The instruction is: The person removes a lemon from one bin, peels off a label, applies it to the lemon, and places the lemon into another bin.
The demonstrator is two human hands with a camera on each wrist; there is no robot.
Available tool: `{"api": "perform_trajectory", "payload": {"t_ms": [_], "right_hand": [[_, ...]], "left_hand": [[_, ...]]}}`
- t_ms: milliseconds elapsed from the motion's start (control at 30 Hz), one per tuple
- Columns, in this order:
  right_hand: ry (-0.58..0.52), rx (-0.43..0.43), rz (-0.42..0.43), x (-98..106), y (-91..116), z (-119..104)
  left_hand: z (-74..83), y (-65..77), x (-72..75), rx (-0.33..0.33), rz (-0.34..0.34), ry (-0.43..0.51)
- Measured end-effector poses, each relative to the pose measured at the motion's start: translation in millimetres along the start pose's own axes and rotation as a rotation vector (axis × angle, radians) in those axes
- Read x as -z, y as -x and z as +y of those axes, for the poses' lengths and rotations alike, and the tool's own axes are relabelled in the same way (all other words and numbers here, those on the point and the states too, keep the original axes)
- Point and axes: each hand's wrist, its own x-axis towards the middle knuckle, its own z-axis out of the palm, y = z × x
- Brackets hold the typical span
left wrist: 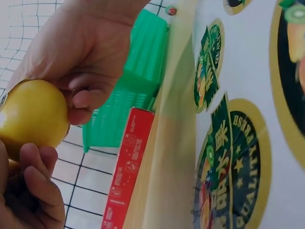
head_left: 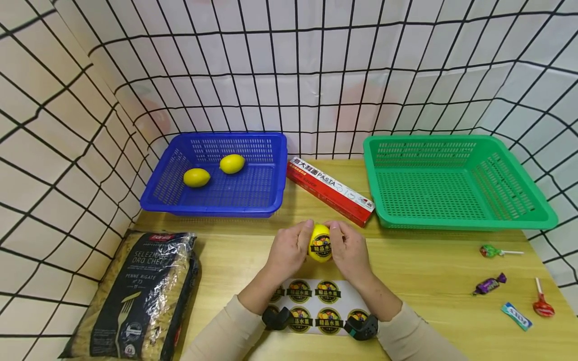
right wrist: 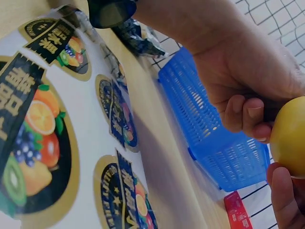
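Observation:
Between my two hands is a yellow lemon [head_left: 319, 229], raised over the near middle of the table. A round black and gold fruit label [head_left: 321, 246] lies on its side facing me. My left hand [head_left: 287, 249] holds the lemon from the left, thumb at the label's edge. From the right, my right hand [head_left: 353, 251] grips it, its thumb also beside the label. Both wrist views show the lemon's plain yellow underside [left wrist: 35, 112] with curled fingers around it. Below the hands lies a white sheet of the same labels [head_left: 313, 306], partly hidden by my wrists.
A blue basket [head_left: 212, 209] at the back left holds two lemons [head_left: 232, 164]. A green basket [head_left: 465, 223] stands back right, with a red pasta box [head_left: 331, 193] between them. A penne bag [head_left: 135, 296] lies left; lollipops [head_left: 543, 307] and wrapped sweets [head_left: 488, 285] lie right.

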Motion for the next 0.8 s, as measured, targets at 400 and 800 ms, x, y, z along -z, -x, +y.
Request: {"api": "perform_trajectory", "payload": {"t_ms": [400, 800], "right_hand": [[-0.034, -0.119, -0.170, 16, -8, 0], [0.095, -0.017, -0.254, 24, -14, 1]], "left_hand": [[8.2, -1.7, 9.0, 0.077, -0.283, 0.002], [-3.3, -2.7, 16.1, 0.060, -0.376, 0.109]]}}
